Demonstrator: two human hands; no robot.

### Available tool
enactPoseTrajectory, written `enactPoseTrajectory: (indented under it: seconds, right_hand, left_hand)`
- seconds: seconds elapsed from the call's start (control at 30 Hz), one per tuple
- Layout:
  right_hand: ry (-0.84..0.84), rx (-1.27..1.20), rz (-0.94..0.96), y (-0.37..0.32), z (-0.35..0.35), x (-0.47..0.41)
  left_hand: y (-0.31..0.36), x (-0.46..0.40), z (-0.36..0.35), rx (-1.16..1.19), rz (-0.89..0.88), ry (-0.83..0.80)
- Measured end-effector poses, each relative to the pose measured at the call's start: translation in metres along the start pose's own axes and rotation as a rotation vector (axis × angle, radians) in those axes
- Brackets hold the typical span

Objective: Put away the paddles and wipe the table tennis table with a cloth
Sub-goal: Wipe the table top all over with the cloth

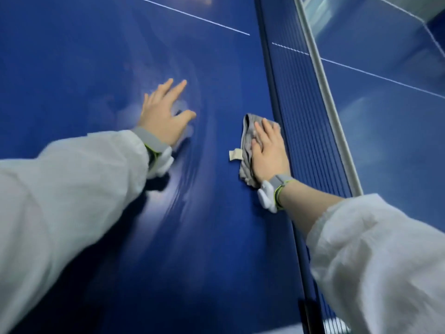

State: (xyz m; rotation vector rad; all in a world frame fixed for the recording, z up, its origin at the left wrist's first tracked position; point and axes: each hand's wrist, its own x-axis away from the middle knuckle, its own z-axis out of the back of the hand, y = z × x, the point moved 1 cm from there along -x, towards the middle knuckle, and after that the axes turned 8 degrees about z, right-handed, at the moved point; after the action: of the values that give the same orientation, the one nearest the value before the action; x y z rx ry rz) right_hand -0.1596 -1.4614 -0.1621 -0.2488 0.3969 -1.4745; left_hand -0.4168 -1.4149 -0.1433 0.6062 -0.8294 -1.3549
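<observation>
The blue table tennis table fills the view, its surface streaked with curved wipe marks. A grey cloth with a small beige tag lies on the table just left of the net. My right hand presses flat on the cloth, fingers straight and pointing away from me. My left hand rests flat on the bare table surface to the left, fingers spread. No paddles are in view.
The net with its grey top band runs from the top middle down to the lower right, close beside the cloth. Beyond it lies the other table half. A thin white centre line crosses the table far ahead.
</observation>
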Motion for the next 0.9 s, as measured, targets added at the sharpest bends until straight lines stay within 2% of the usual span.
enactPoseTrajectory:
  seconds: [0.23, 0.43, 0.57, 0.67, 0.8, 0.9]
  right_hand:
    - [-0.003, 0.011, -0.124, -0.041, 0.002, 0.174]
    - [-0.030, 0.030, -0.153, -0.073, 0.000, 0.281]
    - [-0.042, 0.042, -0.154, -0.066, 0.005, 0.311]
    - [-0.040, 0.126, -0.250, -0.072, 0.002, 0.314]
    - [-0.115, 0.309, -0.176, -0.116, -0.021, 0.307]
    - [-0.109, 0.287, -0.109, -0.181, -0.046, 0.300]
  left_hand:
    - [-0.065, 0.130, 0.056, -0.057, -0.057, -0.076]
    - [-0.122, 0.209, 0.128, -0.152, -0.049, 0.022]
    - [-0.172, 0.254, 0.203, -0.313, 0.095, 0.162]
    - [-0.198, 0.275, 0.235, -0.431, 0.231, 0.217]
    - [-0.212, 0.299, 0.232, -0.447, 0.346, 0.213]
    - [-0.207, 0.309, 0.206, -0.493, 0.367, 0.188]
